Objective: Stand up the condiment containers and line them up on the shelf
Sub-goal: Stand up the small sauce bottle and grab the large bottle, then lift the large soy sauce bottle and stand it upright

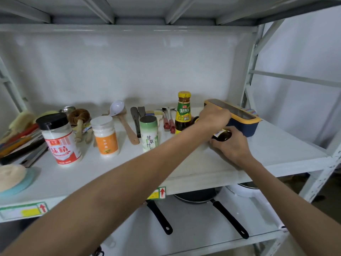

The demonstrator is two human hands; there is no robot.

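Note:
Several condiment containers stand in a row on the white shelf [276, 150]: a black-capped jar with a red label [60, 141], a white jar with an orange label [106, 138], a green canister [149, 133] and a yellow-capped dark sauce bottle [183, 113]. A second dark bottle [222, 135] lies on its side at the right. My right hand [234, 146] grips its base end. My left hand [214, 117] covers its neck end, and the cap is hidden.
A navy and yellow box [239, 119] sits right behind my hands. Spoons, spatulas and brushes [134, 121] lie along the back. Utensils and a sponge [13, 174] crowd the left end. Two pans [195, 196] rest on the lower shelf.

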